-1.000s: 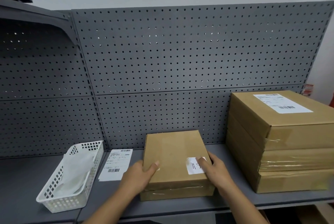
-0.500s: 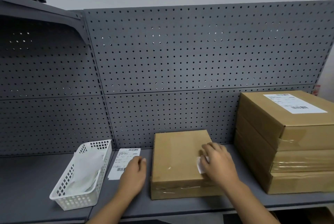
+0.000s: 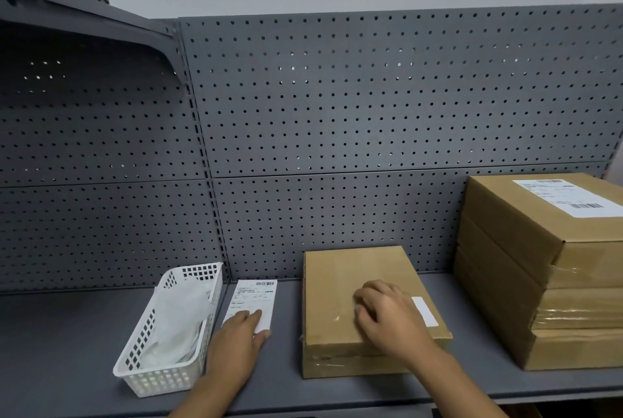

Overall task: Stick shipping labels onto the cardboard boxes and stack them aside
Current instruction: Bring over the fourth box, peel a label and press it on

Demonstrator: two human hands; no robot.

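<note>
A plain cardboard box (image 3: 340, 286) lies flat on the grey shelf (image 3: 67, 350), with a small white sticker (image 3: 424, 311) near its right edge. My right hand (image 3: 387, 316) rests on the box top, fingers bent, just left of that sticker. A loose shipping label (image 3: 253, 298) lies on the shelf left of the box. My left hand (image 3: 237, 341) has its fingers on the label's near end, thumb at its corner. At the right stands a stack of three boxes (image 3: 526, 269); the top one bears a stuck label (image 3: 566, 196).
A white plastic basket (image 3: 135, 373) holding crumpled white sheets sits left of the loose label. A grey pegboard wall (image 3: 371, 114) backs the shelf. A dark bracket shelf (image 3: 84, 23) overhangs the upper left. The shelf's front edge runs just below my forearms.
My left hand left the box's near-left corner and moved left onto the loose label. My right hand slid left across the box top, uncovering the small white sticker.
</note>
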